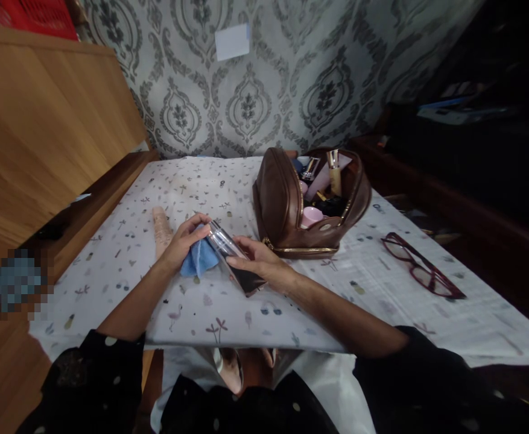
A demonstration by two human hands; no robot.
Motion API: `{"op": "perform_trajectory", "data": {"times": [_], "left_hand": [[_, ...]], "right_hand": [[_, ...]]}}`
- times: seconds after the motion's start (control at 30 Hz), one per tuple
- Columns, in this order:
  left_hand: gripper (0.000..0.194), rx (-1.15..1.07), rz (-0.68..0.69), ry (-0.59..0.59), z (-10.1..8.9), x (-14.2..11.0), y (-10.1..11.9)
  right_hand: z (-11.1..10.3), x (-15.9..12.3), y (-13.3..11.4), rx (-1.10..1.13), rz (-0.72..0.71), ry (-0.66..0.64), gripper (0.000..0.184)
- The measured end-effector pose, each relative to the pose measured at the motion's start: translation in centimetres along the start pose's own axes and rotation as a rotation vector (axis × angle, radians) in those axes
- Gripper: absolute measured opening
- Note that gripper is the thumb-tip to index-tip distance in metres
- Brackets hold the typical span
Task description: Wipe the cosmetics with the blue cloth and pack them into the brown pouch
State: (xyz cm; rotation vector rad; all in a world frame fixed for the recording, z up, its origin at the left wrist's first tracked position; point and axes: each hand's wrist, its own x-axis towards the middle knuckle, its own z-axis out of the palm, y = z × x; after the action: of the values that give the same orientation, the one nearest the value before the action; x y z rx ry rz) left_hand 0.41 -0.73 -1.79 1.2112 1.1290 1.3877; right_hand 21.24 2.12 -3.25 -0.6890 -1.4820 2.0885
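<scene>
1. Black dotted sleeves [108, 380], behind both hands.
2. Patterned white tabletop [192, 187], beneath both hands.
3. Brown bag [277, 196], gaping unzipped, beyond the right hand [260, 262] and to its right.
4. Dark red glasses [412, 262], well to the right hand's right.
5. Shiny container [222, 240], between the hands; the right hand grips its near end, the left hand [190, 236] its far end.
6. Blue cloth [199, 259], pinched under the left hand's fingers.
7. Beige tube [160, 224], just left of the left hand.
</scene>
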Motion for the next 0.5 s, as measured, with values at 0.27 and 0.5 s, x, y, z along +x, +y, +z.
{"op": "perform_trajectory", "data": {"times": [0.27, 0.5], "left_hand": [[0.040, -0.037, -0.024, -0.028, -0.23, -0.06, 0.08], [0.041, -0.096, -0.030, -0.054, -0.09, -0.20, 0.46]], "right_hand": [[-0.21, 0.06, -0.08, 0.202, 0.050, -0.082, 0.066], [0.02, -0.25, -0.39, 0.199, 0.060, -0.156, 0.064]]}}
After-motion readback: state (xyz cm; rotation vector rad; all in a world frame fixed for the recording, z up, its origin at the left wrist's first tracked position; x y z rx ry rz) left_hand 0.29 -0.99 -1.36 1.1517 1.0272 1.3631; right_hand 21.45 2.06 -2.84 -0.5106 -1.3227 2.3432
